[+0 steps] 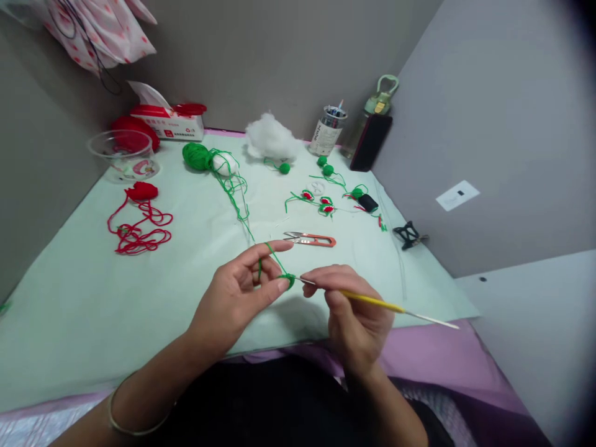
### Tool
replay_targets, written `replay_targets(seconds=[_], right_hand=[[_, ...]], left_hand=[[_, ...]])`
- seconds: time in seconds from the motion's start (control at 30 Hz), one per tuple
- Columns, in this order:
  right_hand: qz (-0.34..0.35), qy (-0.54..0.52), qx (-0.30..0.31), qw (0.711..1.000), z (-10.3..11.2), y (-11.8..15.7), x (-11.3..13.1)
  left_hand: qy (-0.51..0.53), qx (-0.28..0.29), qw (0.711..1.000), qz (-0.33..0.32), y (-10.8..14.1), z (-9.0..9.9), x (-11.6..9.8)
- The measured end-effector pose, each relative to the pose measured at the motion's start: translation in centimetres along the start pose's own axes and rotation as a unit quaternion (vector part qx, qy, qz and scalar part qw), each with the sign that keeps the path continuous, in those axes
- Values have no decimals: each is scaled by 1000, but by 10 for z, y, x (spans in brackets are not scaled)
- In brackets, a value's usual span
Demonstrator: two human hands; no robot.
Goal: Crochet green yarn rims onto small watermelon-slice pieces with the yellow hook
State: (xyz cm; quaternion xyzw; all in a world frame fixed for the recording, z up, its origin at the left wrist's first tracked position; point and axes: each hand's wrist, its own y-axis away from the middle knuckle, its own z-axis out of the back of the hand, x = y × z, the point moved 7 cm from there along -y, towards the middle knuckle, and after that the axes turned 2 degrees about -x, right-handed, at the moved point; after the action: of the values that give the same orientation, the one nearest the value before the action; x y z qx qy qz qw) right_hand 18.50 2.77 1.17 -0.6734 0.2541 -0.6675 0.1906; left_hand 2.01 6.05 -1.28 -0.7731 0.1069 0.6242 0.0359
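Between the thumb and fingers of my left hand (233,295) is a small green crochet piece (288,280). Green yarn (252,237) runs over my raised left index finger and back toward a green yarn ball (196,156). My right hand (356,310) grips a crochet hook (375,300) by its yellow handle, pen-like. The hook's thin metal tip meets the edge of the green piece; its exact place in the stitches is too small to tell. Just beyond my fingers lie orange thread snips (316,239).
Red yarn (142,191) trails loosely at left, near a clear plastic tub (121,155) and a tissue box (181,124). White stuffing (270,138), a pen jar (328,130), a bottle (380,102) and a phone (371,143) stand at the back. Small red-and-green crochet pieces (326,208) lie right of centre.
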Motion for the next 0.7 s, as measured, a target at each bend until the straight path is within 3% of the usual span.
replay_targets(seconds=[0.17,0.27,0.37,0.5,0.7], right_hand=[[-108,-79,-29,991,6,-1,-12],[-161,-129,-46,977,8,-2,-18],[-202,-167,-47,964,6,-2,-24],[-212,-187,-37,958,0,-1,-27],[-201,-184,-34,962,-4,0,-29]], left_hand=[[-175,-34,973,-145,8,1,-22],[-204,-41,963,-170,8,4,-24],[-177,-35,976,-119,4,7,-17],[-67,6,997,-29,-1,2,-3],[110,54,992,42,-3,-10,10]])
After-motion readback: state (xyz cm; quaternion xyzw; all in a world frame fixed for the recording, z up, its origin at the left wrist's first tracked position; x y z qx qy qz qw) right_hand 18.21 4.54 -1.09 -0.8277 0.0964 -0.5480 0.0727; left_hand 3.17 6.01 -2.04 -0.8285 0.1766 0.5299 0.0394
